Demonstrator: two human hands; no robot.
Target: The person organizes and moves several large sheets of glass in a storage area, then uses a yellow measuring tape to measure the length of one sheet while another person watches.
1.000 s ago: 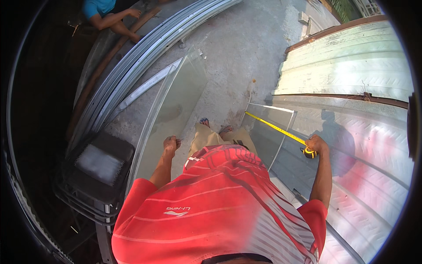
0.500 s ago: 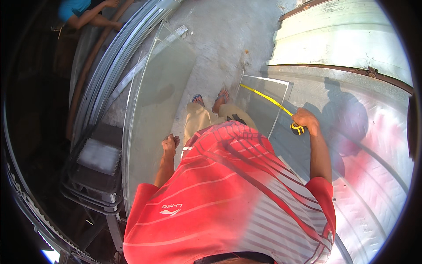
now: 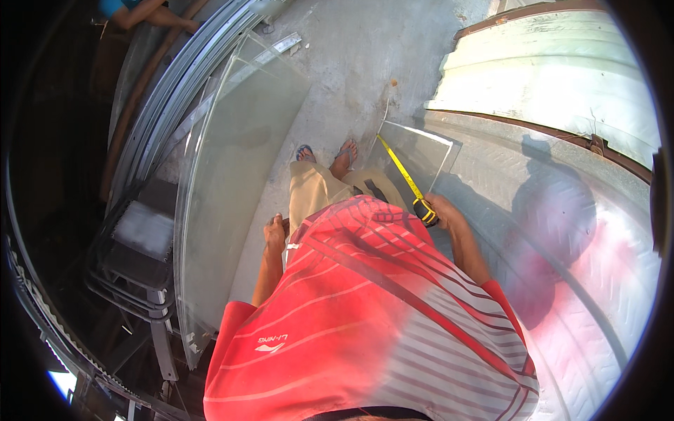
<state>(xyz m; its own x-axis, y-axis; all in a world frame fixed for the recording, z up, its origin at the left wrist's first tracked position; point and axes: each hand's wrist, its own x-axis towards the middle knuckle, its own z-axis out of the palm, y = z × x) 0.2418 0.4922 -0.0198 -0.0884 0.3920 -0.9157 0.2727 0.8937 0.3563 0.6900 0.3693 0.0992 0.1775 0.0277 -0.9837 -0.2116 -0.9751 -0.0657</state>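
Observation:
My right hand (image 3: 444, 210) grips a yellow and black tape measure (image 3: 424, 210) at my right side. Its yellow blade (image 3: 400, 167) is drawn out, running forward and slightly left to the upper left corner of a smaller glass pane (image 3: 421, 149). That pane has whitish edges and stands by the metal wall at my right, partly hidden by my leg and arm. My left hand (image 3: 274, 230) hangs beside my left thigh with its fingers curled; what they hold, if anything, is hidden. To its left stands a large greenish glass pane (image 3: 242, 147).
Long metal profiles (image 3: 179, 91) lie at the left, with a black stool-like frame (image 3: 133, 259) nearer me. A co-worker's arm (image 3: 158, 15) reaches in at the far left. Corrugated metal sheeting (image 3: 547, 63) lines the right. Concrete floor (image 3: 337, 77) stretches ahead.
My right hand has moved left, closer to my body, with the tape measure. The blade's angle is steeper and its drawn-out part looks shorter. My left hand stays near my thigh.

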